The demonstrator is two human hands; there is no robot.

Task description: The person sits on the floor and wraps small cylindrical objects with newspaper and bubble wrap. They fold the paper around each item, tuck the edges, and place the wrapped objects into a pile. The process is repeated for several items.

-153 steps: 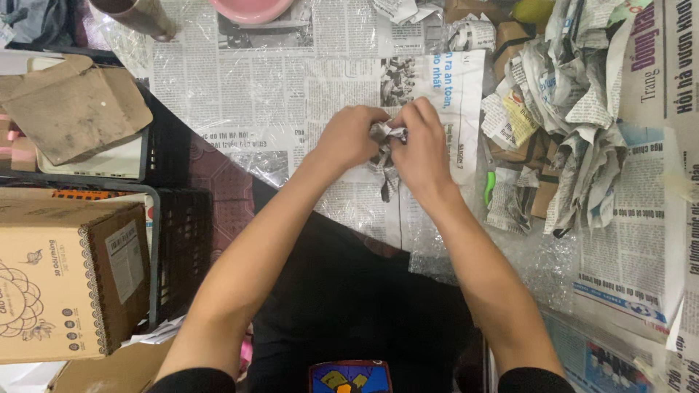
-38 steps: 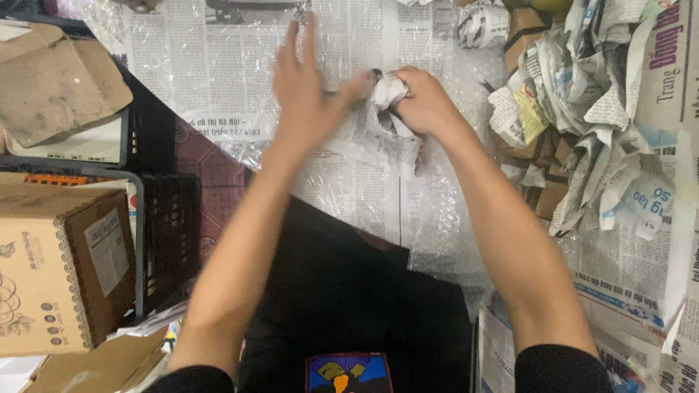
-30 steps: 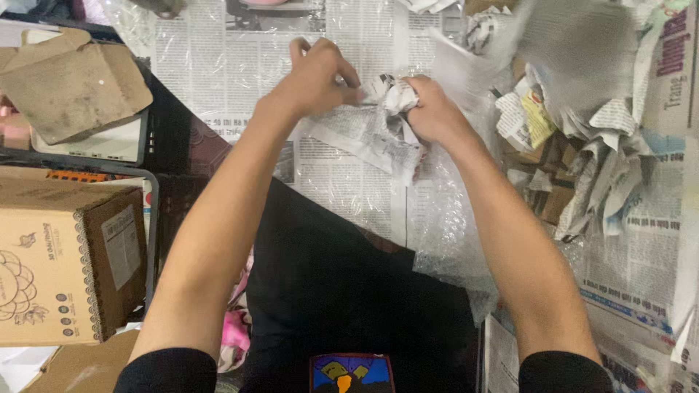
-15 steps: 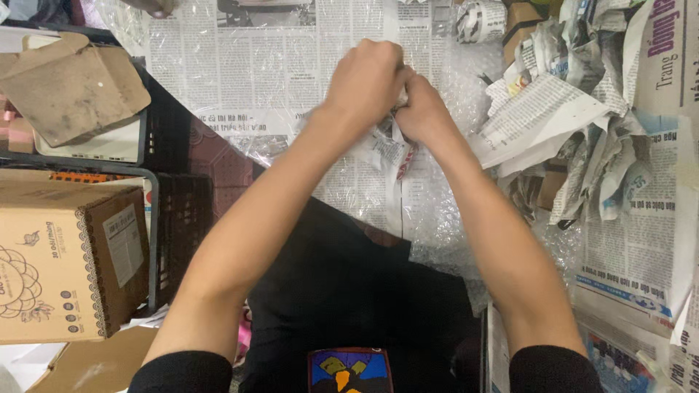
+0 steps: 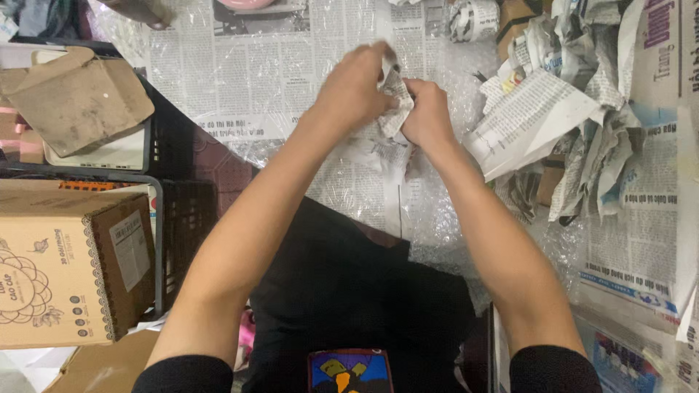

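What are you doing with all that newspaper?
A person's left hand and right hand are both closed around a small bundle wrapped in newspaper, held just above a sheet of bubble wrap laid over flat newspaper. What is inside the bundle cannot be seen. A heap of crumpled newspaper lies to the right, and a printed cardboard box sits on the left.
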